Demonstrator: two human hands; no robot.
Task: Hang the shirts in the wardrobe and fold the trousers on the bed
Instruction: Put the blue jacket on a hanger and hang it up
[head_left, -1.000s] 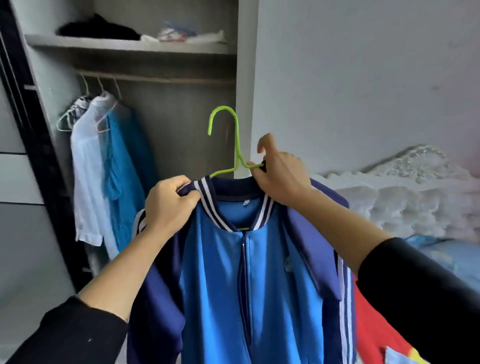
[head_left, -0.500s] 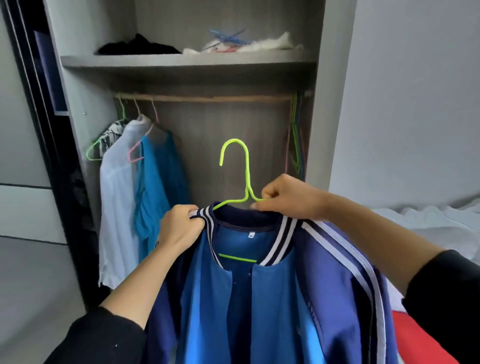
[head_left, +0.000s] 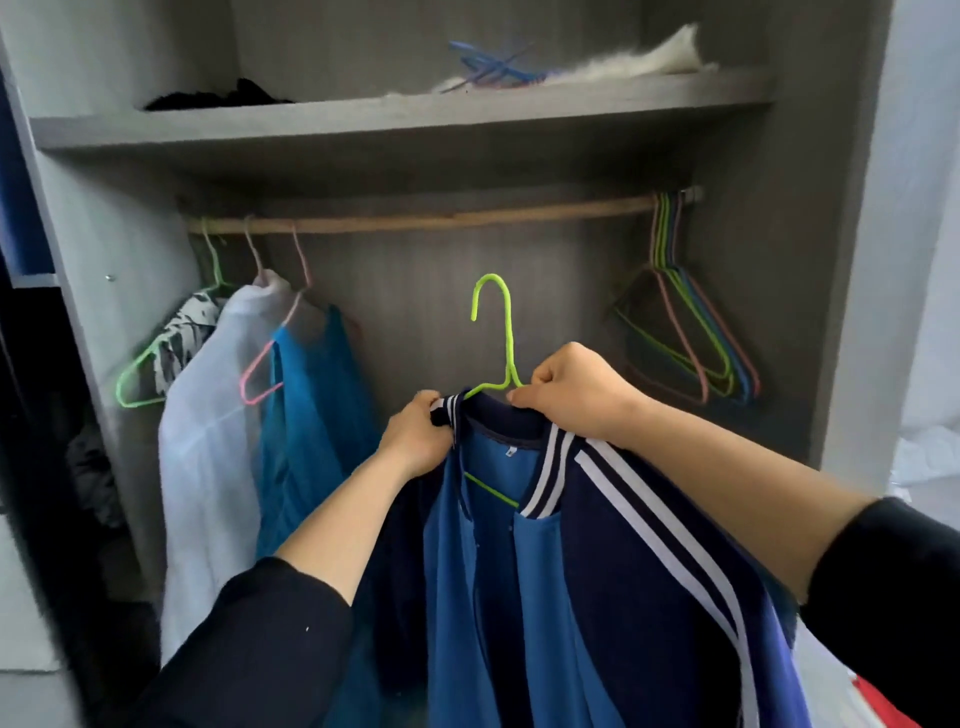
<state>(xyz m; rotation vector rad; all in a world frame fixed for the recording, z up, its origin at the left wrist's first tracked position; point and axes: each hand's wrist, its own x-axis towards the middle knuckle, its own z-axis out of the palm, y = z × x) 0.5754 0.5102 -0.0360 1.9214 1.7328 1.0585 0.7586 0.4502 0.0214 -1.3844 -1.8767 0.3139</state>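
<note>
Gripping the left side of the striped collar, the left hand (head_left: 415, 436) was curled round the fabric of the blue jacket (head_left: 519, 597), while the right hand (head_left: 571, 395) was closed on the collar's other side and on the green hanger (head_left: 500, 332) just below its hook. The jacket was held up on that hanger in front of the open wardrobe (head_left: 779, 260), with the hook upright, below the wooden rail (head_left: 441, 221) and clear of it. At the rail's left end a patterned garment (head_left: 182, 338), a white shirt (head_left: 208, 467) and a blue top (head_left: 311, 415) were hung side by side. At its right end a bunch of empty hangers (head_left: 691, 338) was gathered. Dark clothing (head_left: 218, 98) was laid on the shelf (head_left: 363, 124) above.
</note>
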